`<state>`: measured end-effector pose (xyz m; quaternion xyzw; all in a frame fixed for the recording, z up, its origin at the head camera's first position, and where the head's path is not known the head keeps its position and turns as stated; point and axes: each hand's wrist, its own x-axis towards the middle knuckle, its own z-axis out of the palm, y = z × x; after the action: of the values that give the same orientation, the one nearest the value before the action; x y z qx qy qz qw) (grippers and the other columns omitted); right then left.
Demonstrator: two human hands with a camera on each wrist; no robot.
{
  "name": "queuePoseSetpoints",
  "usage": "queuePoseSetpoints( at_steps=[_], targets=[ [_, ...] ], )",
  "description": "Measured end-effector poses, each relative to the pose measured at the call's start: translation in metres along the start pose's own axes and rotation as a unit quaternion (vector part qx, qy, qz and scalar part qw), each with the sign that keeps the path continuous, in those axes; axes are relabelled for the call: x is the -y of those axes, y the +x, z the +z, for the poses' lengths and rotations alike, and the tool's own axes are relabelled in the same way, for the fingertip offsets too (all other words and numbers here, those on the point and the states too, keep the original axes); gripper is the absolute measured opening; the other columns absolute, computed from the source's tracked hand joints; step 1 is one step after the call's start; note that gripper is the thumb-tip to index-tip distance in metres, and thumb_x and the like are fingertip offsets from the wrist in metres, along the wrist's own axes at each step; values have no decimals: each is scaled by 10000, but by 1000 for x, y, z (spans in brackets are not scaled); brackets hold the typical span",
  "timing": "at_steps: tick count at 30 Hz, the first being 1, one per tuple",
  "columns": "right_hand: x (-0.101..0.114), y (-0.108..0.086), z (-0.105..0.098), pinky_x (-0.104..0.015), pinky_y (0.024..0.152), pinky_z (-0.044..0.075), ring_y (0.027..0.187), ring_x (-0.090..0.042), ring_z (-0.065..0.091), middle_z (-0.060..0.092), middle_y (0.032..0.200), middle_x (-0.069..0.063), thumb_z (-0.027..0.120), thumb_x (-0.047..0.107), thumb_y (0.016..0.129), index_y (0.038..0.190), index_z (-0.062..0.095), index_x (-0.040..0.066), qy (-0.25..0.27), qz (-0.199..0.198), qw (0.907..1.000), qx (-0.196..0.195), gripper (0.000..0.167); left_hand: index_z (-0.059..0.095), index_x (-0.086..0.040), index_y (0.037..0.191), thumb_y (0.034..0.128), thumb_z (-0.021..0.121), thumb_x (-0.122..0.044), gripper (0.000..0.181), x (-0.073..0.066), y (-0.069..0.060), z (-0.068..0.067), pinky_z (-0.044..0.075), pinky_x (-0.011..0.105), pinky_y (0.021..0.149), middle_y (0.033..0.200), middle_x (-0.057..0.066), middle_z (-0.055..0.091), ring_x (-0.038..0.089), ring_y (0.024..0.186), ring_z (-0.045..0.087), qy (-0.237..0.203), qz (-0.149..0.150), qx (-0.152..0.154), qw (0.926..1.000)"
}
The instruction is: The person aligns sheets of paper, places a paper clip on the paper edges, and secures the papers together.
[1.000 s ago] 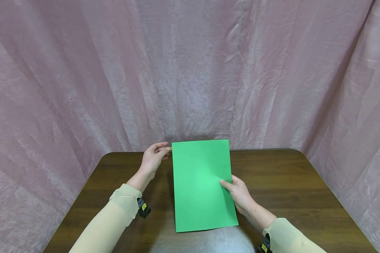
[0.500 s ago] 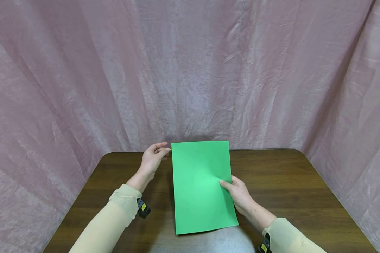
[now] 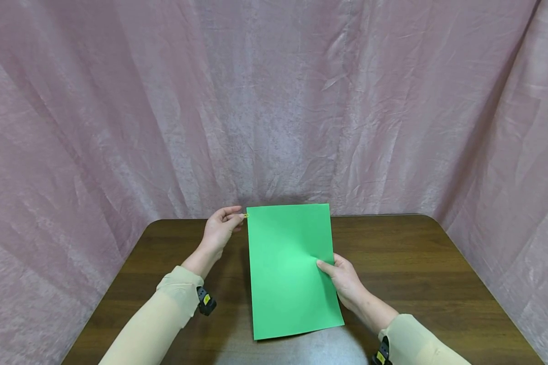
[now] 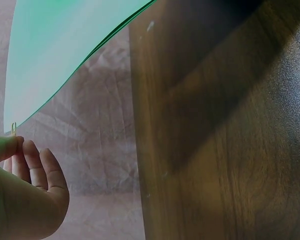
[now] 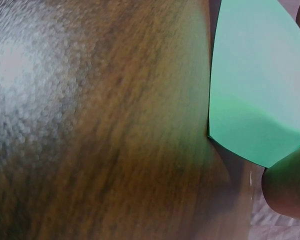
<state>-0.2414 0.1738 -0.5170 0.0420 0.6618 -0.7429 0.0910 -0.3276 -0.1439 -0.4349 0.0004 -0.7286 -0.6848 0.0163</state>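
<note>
A green sheet of paper (image 3: 287,284) is held up above the table, with its face toward the head camera. In the left wrist view its long edge bows and shows a doubled line, so there may be more than one sheet. My left hand (image 3: 220,230) pinches a small yellow paper clip (image 4: 13,129) between thumb and forefinger. The clip's far end meets the paper's upper left edge; whether it grips the paper is too small to tell. My right hand (image 3: 347,281) holds the right edge, thumb in front and the other fingers mostly hidden behind.
Below is a dark brown wooden table (image 3: 406,268) with rounded back corners. Pink curtains (image 3: 274,101) hang behind it and along both sides. Black bands with small devices (image 3: 205,300) sit on both wrists.
The paper has dropped very slightly at its top and lower left corner, and the left hand and clip have shifted a touch down with it. The right hand keeps its hold.
</note>
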Motion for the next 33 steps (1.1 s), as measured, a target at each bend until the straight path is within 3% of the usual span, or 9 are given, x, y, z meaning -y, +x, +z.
queuePoseSetpoints(
  at_steps=[4,9,16,23,30,33],
  targets=[
    [2,-1,0,-359,722,580,842,-195,708,736,994,-87,637,168,1029,1351,582,-41,-18,-12,10000,19,388,578,-5,1400,1008,672,-148,427,0,0,0,507,490,1019,1148,129,677,392,1151,607,-29,8,3,10000],
    [2,-2,1,-357,716,574,835,-196,704,735,990,-94,629,155,1031,1345,587,-48,-33,-23,10000,-8,376,598,-27,1384,1007,674,-151,404,1,0,1,518,471,1006,1156,137,679,416,1170,598,-31,-7,-5,10000],
    [0,-1,2,-355,710,575,831,-195,703,734,985,-87,638,168,1027,1334,598,-44,-73,-27,10000,-1,375,610,-53,1379,1008,678,-163,392,2,0,1,560,359,919,1167,114,681,360,1146,621,45,-52,-29,10000],
    [-1,-1,3,-372,713,580,833,-210,710,737,979,-96,644,170,1023,1315,608,-42,-44,1,10000,26,362,607,-61,1374,1002,681,-141,387,3,0,2,493,506,1031,1175,125,677,340,1138,628,-68,-51,-12,10000],
    [-2,-1,3,-381,716,581,833,-217,710,737,975,-91,639,170,1026,1306,615,-32,-109,4,9999,44,346,605,-81,1371,1004,680,-152,381,3,-1,2,549,369,934,1155,112,677,286,1106,636,4,-98,41,9999],
    [-3,-1,2,-380,718,580,837,-216,709,737,980,-92,640,178,1027,1318,609,-36,-126,-32,9999,62,363,605,-82,1370,1002,683,-158,383,3,-2,2,534,404,965,1156,111,677,262,1091,638,33,-100,47,9999]
  ],
)
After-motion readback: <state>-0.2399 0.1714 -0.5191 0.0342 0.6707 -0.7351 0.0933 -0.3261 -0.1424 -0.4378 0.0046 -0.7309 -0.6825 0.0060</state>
